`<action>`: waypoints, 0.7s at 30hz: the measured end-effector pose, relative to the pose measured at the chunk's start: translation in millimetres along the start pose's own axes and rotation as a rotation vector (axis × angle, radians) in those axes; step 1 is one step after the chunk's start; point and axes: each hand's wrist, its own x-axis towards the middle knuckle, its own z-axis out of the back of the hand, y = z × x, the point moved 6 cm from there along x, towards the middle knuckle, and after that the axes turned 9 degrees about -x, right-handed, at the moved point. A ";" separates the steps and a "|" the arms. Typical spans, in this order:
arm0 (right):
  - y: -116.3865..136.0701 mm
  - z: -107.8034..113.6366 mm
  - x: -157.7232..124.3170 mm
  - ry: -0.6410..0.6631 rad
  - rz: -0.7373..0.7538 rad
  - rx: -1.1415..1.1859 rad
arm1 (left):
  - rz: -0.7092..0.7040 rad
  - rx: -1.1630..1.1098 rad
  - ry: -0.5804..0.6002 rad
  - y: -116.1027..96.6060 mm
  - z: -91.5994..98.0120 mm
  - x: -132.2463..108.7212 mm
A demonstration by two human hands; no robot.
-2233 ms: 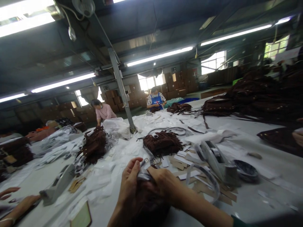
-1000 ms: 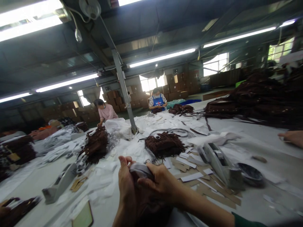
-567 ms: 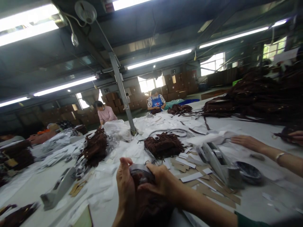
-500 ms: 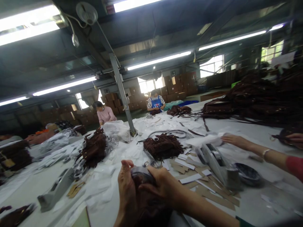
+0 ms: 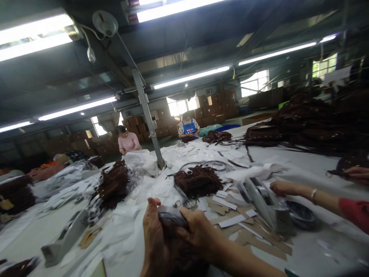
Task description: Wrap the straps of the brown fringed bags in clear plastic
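Observation:
My left hand [image 5: 154,234] is cupped along the left side of a dark brown bag [image 5: 184,261], thumb pointing up. My right hand [image 5: 198,229] grips its upper right, fingers bent round the top. Between them a grey, shiny wrapped band [image 5: 172,216] curves over the bag's upper end; the lower part runs out of view. A metal buckle [image 5: 177,204] shows just beyond my fingers. Farther out on the table lies a fringed brown bag [image 5: 198,180] with a white roll on top.
At right stands a tape dispenser [image 5: 263,204] beside a black bowl [image 5: 301,214], with a co-worker's hand [image 5: 284,188] close by. Cardboard strips [image 5: 253,234] lie before it. Another dispenser [image 5: 65,236] is at left. Brown bags [image 5: 305,123] are heaped at far right; a post [image 5: 148,115] rises mid-table.
The co-worker's hand at right has drawn back from the white sheet and curled beside the tape dispenser. My hands stay on the bag, nearly in place. The view has shifted slightly.

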 end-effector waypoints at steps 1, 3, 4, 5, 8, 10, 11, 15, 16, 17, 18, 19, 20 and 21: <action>-1.3 -2.1 -1.8 0.009 0.008 -0.057 | 0.003 0.056 0.070 0.6 -2.0 0.1; 0.0 -5.2 -3.6 0.057 0.094 -0.224 | 0.003 0.291 0.324 -0.9 -12.8 -2.9; 2.4 -5.8 -3.5 0.085 0.161 -0.300 | -0.007 0.440 0.468 -2.4 -19.3 -6.4; 5.6 -5.8 -2.8 0.109 0.225 -0.349 | -0.020 0.577 0.585 -4.2 -24.7 -10.3; 14.9 0.7 3.6 0.123 0.308 -0.287 | -0.050 0.724 0.654 -13.1 -31.6 -13.6; 17.0 7.3 9.1 0.112 0.253 -0.190 | -0.044 0.584 0.542 -17.7 -28.7 -9.4; 17.2 10.1 10.9 0.118 0.222 -0.164 | -0.034 0.496 0.485 -17.6 -25.1 -6.9; 15.5 21.7 10.9 0.214 0.214 -0.244 | 0.029 0.338 0.455 -6.3 -6.5 0.6; 14.2 25.9 10.1 0.233 0.234 -0.274 | 0.046 0.351 0.475 -3.9 -1.5 1.9; 12.7 30.4 9.4 0.245 0.259 -0.294 | 0.056 0.376 0.491 -2.8 3.5 3.0; 11.0 34.6 8.8 0.252 0.283 -0.307 | 0.057 0.402 0.497 -3.2 8.1 3.9; 9.1 38.0 8.3 0.250 0.300 -0.314 | 0.054 0.423 0.495 -4.7 11.8 4.6; 7.1 40.2 7.8 0.246 0.305 -0.313 | 0.049 0.432 0.487 -6.7 14.1 4.7; 5.4 40.4 7.1 0.246 0.298 -0.303 | 0.039 0.425 0.470 -9.0 15.1 4.5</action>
